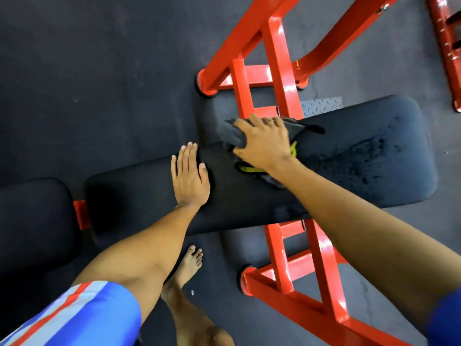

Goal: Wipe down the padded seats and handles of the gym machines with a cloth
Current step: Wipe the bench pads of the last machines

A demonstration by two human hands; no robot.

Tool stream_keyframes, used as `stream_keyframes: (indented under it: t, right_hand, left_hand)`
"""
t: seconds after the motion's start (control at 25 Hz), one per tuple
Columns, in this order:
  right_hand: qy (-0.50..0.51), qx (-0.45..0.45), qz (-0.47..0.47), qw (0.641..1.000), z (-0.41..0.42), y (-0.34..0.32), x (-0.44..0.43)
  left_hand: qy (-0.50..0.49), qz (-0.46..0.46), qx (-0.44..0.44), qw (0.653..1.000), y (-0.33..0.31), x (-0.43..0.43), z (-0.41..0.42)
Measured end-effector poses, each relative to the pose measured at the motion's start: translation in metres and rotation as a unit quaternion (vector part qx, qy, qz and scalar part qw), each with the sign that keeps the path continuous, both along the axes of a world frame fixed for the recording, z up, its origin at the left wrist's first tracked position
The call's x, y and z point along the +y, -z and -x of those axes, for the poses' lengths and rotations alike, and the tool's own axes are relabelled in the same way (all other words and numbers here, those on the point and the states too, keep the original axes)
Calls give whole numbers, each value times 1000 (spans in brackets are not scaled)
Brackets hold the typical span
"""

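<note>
A: Your right grip (262,143) is curling round the cloth (232,136) and pressing it down. The cloth is lying at the far edge of the long pad (336,181), about halfway along, and a bit of it is hanging over that edge.

B: Your left grip (190,176) is lying flat with straight fingers, holding nothing. It is pressing on the pad near the far edge, just beside the cloth but not touching it.

A: The pad is running from your left to your right. Its narrow end is pointing at the small pad (32,216) on your left. Its wide end is pointing right.

B: So I think you are doing best by wiping along that long line, not across it. Be making long strokes, from one end to the other.

A: Look at the wide end. A speckled patch (369,151) is showing there. It is looking wet to me, like little drops.

B: I am guessing that part is needing the cloth next. Be pressing flat, so lots of cloth is touching the pad.

A: The yellow-green trim (249,169) is peeking out under your wrist. The cloth is looking bunched up. Spreading it out may be helping it cover more.

B: Be going right up to the edges and the round corners too. The red frame (279,71) under the pad is hard, not soft, so I think it is not needing a wipe.
</note>
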State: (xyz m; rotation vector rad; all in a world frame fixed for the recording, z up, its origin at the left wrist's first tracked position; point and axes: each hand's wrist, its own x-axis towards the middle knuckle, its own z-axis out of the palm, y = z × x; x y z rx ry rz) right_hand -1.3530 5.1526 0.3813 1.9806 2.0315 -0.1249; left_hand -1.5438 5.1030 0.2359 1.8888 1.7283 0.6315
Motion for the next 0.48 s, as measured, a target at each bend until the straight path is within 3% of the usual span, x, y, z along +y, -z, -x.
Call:
stream_keyframes:
  t: [0.16, 0.32, 0.48]
  right_hand:
    - [41, -6, -80, 996, -2, 3, -11]
    - [-21, 67, -61, 996, 53, 32, -17]
    - [-12, 72, -109, 991, -1, 3, -39]
  left_hand:
    - [3, -8, 4, 1000, 0, 1, -1]
    - [4, -10, -7, 1000, 5, 2, 0]
    - [12, 16, 11, 1000, -2, 4, 0]
